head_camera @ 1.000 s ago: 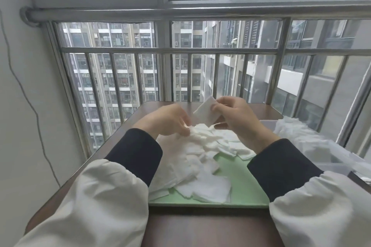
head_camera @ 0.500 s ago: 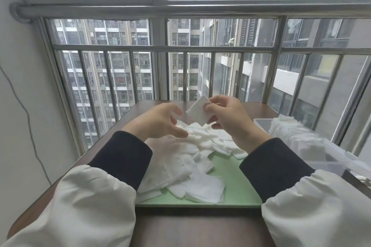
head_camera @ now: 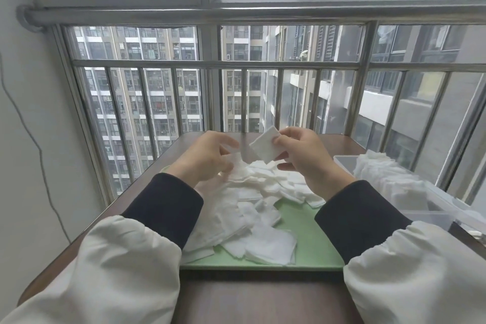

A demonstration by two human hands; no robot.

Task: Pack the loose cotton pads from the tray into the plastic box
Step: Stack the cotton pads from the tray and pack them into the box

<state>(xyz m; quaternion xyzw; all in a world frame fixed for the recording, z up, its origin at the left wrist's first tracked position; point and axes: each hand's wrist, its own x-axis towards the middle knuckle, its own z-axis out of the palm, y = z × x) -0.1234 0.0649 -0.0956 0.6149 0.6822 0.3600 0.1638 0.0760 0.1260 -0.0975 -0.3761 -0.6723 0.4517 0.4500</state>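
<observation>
Left hand (head_camera: 207, 158), right hand (head_camera: 305, 158), both raised, fingers pinching

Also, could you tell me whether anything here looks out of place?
Nothing damaged or spilled. The loose cotton pads lie in a jumbled heap on the green tray, and the packed pads rise above the rim of the plastic box.

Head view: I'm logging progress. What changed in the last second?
The left hand lifted off the pile of pads toward the right hand, apparently pinching a blurred pad. The right hand kept pinching its square pad; tray and plastic box stayed put.
</observation>
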